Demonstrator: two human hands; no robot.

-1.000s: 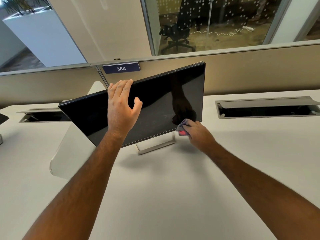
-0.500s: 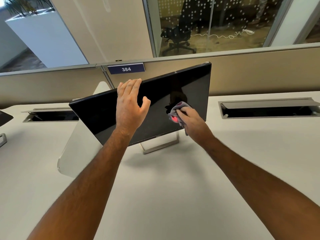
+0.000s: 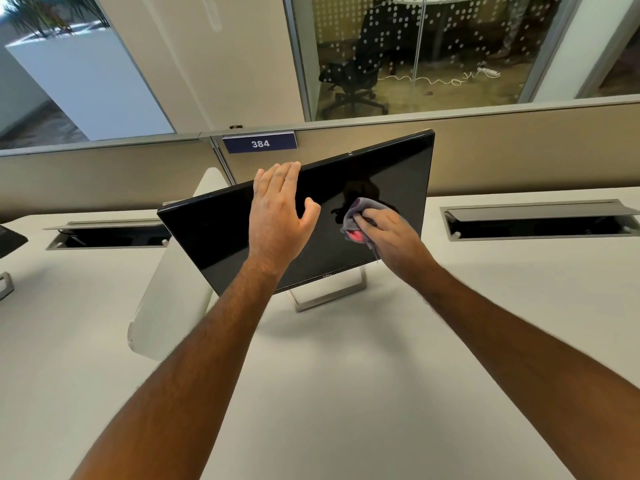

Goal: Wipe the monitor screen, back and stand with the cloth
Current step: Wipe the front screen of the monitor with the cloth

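Observation:
A black monitor (image 3: pixel 214 237) stands tilted on a silver loop stand (image 3: pixel 332 296) on the white desk (image 3: pixel 346 393). My left hand (image 3: pixel 280 216) lies over the top edge near the middle, fingers straight on the rim, thumb out over the dark screen. My right hand (image 3: pixel 391 233) presses a crumpled grey cloth with a pink patch (image 3: pixel 356 216) against the right half of the screen, fingers curled on the cloth. The monitor's back is hidden from me.
A white curved divider panel (image 3: pixel 173 299) stands left of the monitor. Two open cable trays (image 3: pixel 540 223) (image 3: pixel 107 233) are sunk into the desk along the beige partition with a sign reading 384 (image 3: pixel 259 143). Another screen's corner (image 3: pixel 10 237) shows at far left.
My right hand has carried the cloth up from the screen's lower right corner to the middle of its right half. My left hand has stayed on the top edge.

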